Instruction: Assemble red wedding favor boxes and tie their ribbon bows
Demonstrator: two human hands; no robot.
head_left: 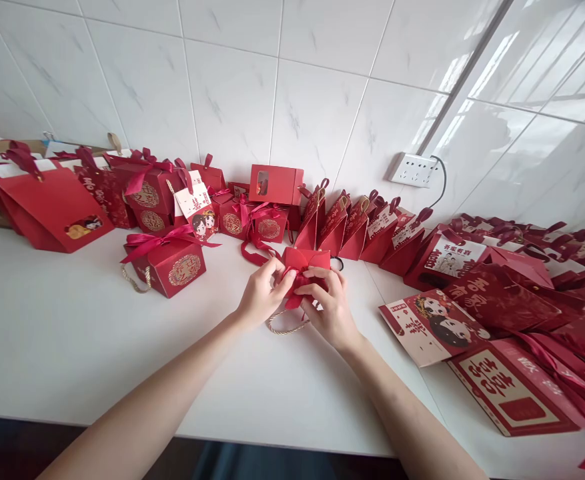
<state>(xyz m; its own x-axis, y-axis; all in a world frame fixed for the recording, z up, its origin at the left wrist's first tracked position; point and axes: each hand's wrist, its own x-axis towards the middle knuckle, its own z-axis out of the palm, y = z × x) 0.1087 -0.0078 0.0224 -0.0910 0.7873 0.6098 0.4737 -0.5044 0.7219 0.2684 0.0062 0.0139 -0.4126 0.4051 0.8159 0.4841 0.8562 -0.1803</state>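
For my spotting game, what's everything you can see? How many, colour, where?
Centre box: one, red, between hands
Rope cord: one, gold, below hands
Bow-topped box: one, red, front left
Bags and boxes: many, mostly red, around
Power strip: one, white, wall, right
Cable: one, black, beside strip
Loop: one, black, by centre box
Table: one, white, underneath
Wall tiles: many, white, behind
Left hand: one, bare, on centre box
Right hand: one, bare, on centre box
Forearms: two, bare, below

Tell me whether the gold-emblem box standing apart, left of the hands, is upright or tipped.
Upright: the box rests flat on the table, with its ribbon across the top.
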